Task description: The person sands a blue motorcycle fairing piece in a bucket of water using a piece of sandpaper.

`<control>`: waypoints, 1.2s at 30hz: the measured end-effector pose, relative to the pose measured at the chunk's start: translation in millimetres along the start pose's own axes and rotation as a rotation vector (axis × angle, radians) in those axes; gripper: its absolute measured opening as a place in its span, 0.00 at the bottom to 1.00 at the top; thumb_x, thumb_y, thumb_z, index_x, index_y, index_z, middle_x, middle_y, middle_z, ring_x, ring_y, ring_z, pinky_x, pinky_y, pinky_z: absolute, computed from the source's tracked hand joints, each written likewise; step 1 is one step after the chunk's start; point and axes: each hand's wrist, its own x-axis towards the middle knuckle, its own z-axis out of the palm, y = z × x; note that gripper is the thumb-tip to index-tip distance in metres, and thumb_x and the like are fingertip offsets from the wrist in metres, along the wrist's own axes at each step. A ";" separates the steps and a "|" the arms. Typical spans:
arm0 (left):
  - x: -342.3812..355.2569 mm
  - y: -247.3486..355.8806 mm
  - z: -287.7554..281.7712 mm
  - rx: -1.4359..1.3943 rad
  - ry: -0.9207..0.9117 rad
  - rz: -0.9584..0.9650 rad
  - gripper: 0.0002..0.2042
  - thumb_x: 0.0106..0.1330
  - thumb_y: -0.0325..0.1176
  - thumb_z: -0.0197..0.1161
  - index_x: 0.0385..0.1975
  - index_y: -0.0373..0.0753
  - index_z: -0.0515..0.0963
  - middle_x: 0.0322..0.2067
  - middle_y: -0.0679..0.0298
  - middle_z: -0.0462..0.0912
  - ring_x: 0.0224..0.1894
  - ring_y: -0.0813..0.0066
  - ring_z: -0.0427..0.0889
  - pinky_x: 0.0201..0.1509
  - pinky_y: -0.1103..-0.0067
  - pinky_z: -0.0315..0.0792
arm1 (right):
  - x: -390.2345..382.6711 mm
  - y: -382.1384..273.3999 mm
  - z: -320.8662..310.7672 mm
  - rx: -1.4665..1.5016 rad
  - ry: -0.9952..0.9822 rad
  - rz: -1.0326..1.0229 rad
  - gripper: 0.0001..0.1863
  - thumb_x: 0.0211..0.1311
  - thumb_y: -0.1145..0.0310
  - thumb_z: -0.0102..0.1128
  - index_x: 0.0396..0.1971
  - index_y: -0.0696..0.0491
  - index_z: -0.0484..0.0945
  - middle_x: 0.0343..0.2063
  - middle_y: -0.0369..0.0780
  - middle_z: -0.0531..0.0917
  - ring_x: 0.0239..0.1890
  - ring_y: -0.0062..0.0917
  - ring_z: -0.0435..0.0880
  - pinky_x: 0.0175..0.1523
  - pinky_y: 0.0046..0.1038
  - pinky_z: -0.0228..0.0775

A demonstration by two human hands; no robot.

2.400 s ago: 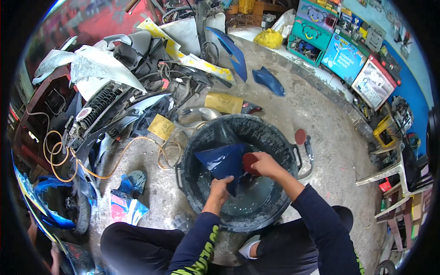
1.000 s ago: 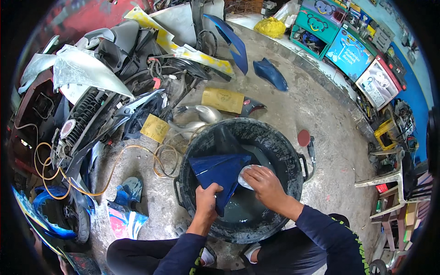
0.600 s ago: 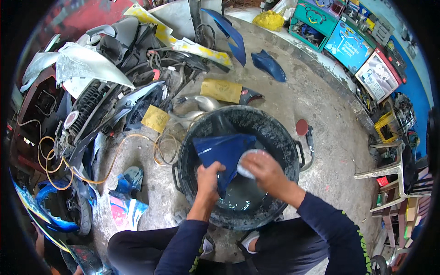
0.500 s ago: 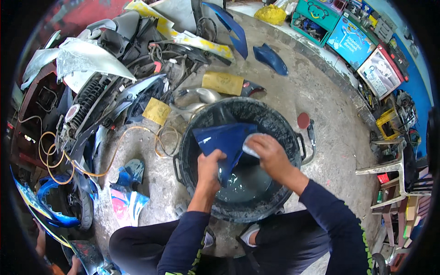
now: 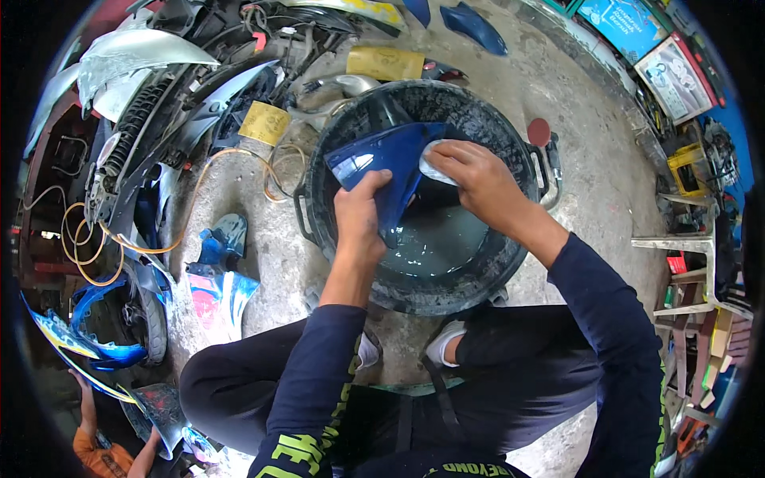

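A large black tub (image 5: 430, 291) with murky water in its bottom stands between my legs. My left hand (image 5: 358, 215) grips a glossy dark blue triangular panel (image 5: 382, 151) over the tub, thumb on its face. My right hand (image 5: 478, 179) holds a pale round pad (image 5: 431, 163) at the panel's right edge, its fingers curved over the pad. A separate red disc tool (image 5: 539, 132) lies just beyond the tub's right handle.
Motorbike panels and parts (image 5: 135, 72) are heaped at left, with looped orange hose (image 5: 207, 171) and yellow paper sheets (image 5: 263, 121) on the floor. A co-worker in orange (image 5: 103, 450) handles a panel at lower left. A plastic chair (image 5: 681, 243) and cabinets (image 5: 617, 28) line the right.
The tub, panel and both hands appear higher in the picture as the view shifted. The round thing in my right hand showed red 2.4 seconds ago and now shows pale.
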 end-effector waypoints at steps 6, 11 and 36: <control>-1.9 -3.3 -0.3 0.001 0.015 0.051 0.11 0.64 0.27 0.64 0.42 0.26 0.78 0.35 0.53 0.86 0.33 0.66 0.88 0.36 0.73 0.87 | 3.1 1.5 0.6 -0.023 -0.002 -0.123 0.24 0.47 0.85 0.57 0.49 0.58 0.80 0.49 0.44 0.83 0.56 0.41 0.80 0.61 0.40 0.72; -9.4 -0.2 6.7 0.035 0.016 0.080 0.11 0.63 0.26 0.65 0.41 0.26 0.79 0.33 0.54 0.86 0.31 0.66 0.88 0.35 0.73 0.87 | 6.2 17.8 -5.1 0.015 0.007 -0.133 0.23 0.47 0.85 0.57 0.47 0.56 0.81 0.49 0.44 0.83 0.54 0.40 0.82 0.61 0.39 0.72; -54.1 39.5 32.3 0.183 -0.030 0.067 0.11 0.59 0.26 0.67 0.40 0.28 0.80 0.31 0.58 0.86 0.27 0.70 0.86 0.34 0.76 0.82 | 7.1 -5.0 -71.0 -0.006 0.064 -0.139 0.21 0.45 0.84 0.58 0.43 0.58 0.82 0.46 0.45 0.84 0.52 0.41 0.82 0.62 0.39 0.73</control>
